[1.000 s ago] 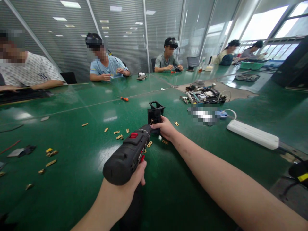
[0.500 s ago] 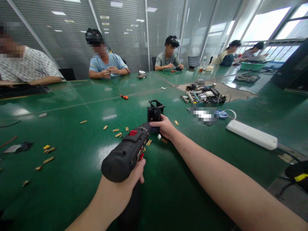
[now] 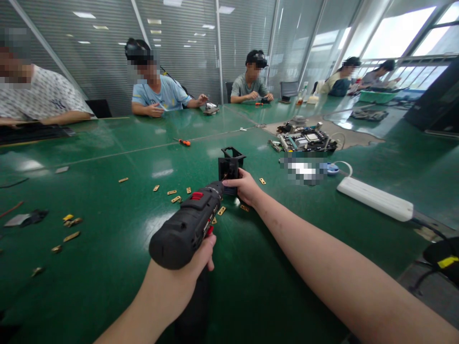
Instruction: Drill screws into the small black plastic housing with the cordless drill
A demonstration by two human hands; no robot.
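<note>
My left hand [image 3: 195, 260] is wrapped round the grip of a black cordless drill [image 3: 182, 227] with red switches. The drill points away from me, its chuck close to a black plastic housing [image 3: 228, 167] with an open frame on its far side. My right hand [image 3: 245, 187] grips that housing from the right, the thumb laid across its near face beside the drill's nose. Where the bit meets the housing is too small to make out. Several small brass plates with holes [image 3: 175, 199] lie on the green table around the drill.
Further back lie an orange screwdriver [image 3: 184, 142] and a circuit board [image 3: 308, 138]. A white power strip [image 3: 375, 198] is at the right, with a cable. Brass bits [image 3: 71, 236] and scraps lie at the left. Several people sit across the table [image 3: 107, 267].
My hands, the drill and the housing hold nearly the same place. Across the table, the person in light blue has parted their hands and reached one toward a small object.
</note>
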